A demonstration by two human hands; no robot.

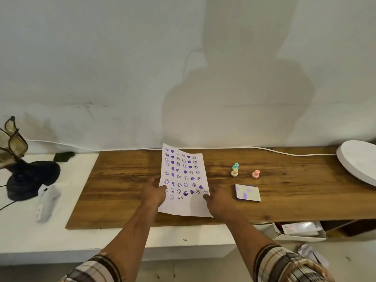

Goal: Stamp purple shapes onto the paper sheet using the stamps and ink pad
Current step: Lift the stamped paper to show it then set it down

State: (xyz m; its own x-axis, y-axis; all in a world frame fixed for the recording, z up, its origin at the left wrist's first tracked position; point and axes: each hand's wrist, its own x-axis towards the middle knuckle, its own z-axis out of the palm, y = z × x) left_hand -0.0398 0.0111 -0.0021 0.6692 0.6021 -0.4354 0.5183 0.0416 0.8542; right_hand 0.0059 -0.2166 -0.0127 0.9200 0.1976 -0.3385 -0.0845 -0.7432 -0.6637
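A white paper sheet point(184, 181) lies on the wooden board point(122, 180), covered with several rows of purple smiley and heart prints. My left hand point(154, 192) rests on the sheet's left edge, fingers spread, holding nothing. My right hand point(218, 200) touches the sheet's lower right edge with its fingertips, also holding nothing. To the right stand three small stamps: a teal one point(235, 166), a cream one point(234, 173) just in front of it, and a pink one point(255, 174). The ink pad point(247, 192), square and smeared purple, lies near my right hand.
A round white disc point(356, 159) sits at the board's far right. A white cable point(284, 153) runs along the wall. On the white counter at left stand a dark fan-like object point(30, 178), a white device point(45, 202) and a dark item point(63, 156). Boxes sit under the board at right.
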